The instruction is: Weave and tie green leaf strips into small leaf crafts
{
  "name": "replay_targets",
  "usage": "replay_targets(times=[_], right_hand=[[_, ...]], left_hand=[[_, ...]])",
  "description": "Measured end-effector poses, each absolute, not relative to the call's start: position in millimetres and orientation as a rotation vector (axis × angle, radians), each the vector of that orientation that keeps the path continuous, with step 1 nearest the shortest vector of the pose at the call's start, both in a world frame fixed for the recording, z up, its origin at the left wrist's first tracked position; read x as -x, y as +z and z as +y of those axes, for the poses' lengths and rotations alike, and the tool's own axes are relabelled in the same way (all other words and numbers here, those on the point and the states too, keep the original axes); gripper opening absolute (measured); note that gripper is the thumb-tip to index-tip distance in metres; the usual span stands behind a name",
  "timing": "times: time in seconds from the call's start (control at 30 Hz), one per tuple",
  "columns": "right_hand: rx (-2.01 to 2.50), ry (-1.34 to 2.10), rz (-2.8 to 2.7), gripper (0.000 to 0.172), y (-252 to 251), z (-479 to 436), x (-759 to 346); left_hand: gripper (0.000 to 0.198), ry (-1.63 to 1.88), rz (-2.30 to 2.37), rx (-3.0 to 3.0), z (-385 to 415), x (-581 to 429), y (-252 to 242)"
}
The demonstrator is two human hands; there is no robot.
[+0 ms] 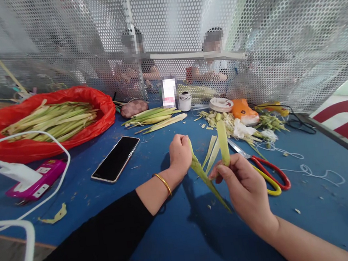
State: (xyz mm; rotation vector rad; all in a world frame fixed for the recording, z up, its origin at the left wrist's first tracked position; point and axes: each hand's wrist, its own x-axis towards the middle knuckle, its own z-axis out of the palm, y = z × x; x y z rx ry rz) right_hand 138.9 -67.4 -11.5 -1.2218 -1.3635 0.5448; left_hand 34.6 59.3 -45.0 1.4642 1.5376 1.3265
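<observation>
My left hand [180, 154], with a gold bangle at the wrist, is closed in a fist around the upper end of a long green leaf [208, 182]. The leaf's pointed tip hangs down to the right, above the table. My right hand [247, 187] pinches a flat, upright yellow-green leaf strip [222, 141] between thumb and fingers, close beside the first leaf. Whether the two pieces join is hidden. Two pale leaf strips [211, 153] lie on the table behind my hands. Scissors [270, 173] with red and yellow handles lie just right of my right hand.
A red plastic bag [93, 96] full of long leaves stands at left. Nearby are a phone [115, 159], a purple power strip [37, 181] and a white cable. More leaves [156, 118], scraps, a tape roll [220, 104] and white string [309, 171] lie farther back, before a perforated screen.
</observation>
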Motion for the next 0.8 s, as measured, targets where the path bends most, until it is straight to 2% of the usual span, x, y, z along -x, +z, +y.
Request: replay_targets(times=[0.43, 0.57, 0.7, 0.8], right_hand=[[0.859, 0.852, -1.261, 0.013, -4, -80, -140], [0.666, 1.169, -1.212, 0.009, 5, -93, -144], [0.664, 1.5, -1.108, 0.021, 16, -97, -148], [0.879, 1.282, -1.104, 0.026, 13, -76, -155]], left_hand=[[0.019, 1.312, 1.574, -1.553, 64, -31, -44], [0.018, 1.304, 1.599, -1.544, 67, -28, -43], [0.016, 1.344, 1.568, -1.459, 74, -24, -44], [0.018, 1.352, 1.535, -1.403, 76, -23, -44]])
